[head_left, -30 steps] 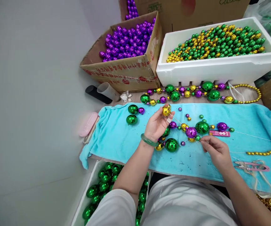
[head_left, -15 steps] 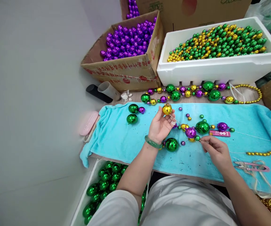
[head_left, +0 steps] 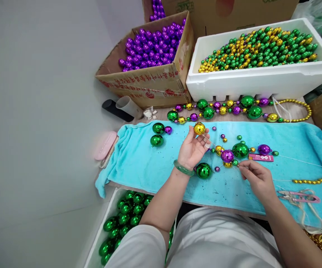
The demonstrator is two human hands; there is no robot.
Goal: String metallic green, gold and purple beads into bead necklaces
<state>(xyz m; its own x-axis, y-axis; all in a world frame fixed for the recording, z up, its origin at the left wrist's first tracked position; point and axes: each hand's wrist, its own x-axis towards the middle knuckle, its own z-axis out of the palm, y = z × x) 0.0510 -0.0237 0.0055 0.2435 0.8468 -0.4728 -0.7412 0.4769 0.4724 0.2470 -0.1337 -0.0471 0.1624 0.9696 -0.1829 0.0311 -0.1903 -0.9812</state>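
My left hand (head_left: 193,148), palm up, holds a shiny gold bead (head_left: 199,128) at its fingertips; a thin string runs from it toward a large purple bead (head_left: 227,156). My right hand (head_left: 256,178) pinches the string beside a small green bead (head_left: 235,162), just right of the purple one. Smaller gold beads lie close around the purple bead. Below my left hand rests a big green bead (head_left: 204,171). Further right on the blue towel (head_left: 150,171) lie another green bead (head_left: 240,150) and a purple bead (head_left: 264,149) on a white string.
A finished-looking bead strand (head_left: 208,113) lies behind the towel. Beyond stand a cardboard box (head_left: 150,82) of purple beads and a white foam box (head_left: 233,85) of mixed beads. Pink-handled snips (head_left: 300,197) lie at right. Green beads (head_left: 124,208) fill a bin at lower left.
My left hand has shifted slightly right and down with the gold bead, and the purple bead has moved a little with the string. My right hand keeps its pinch nearly in place.
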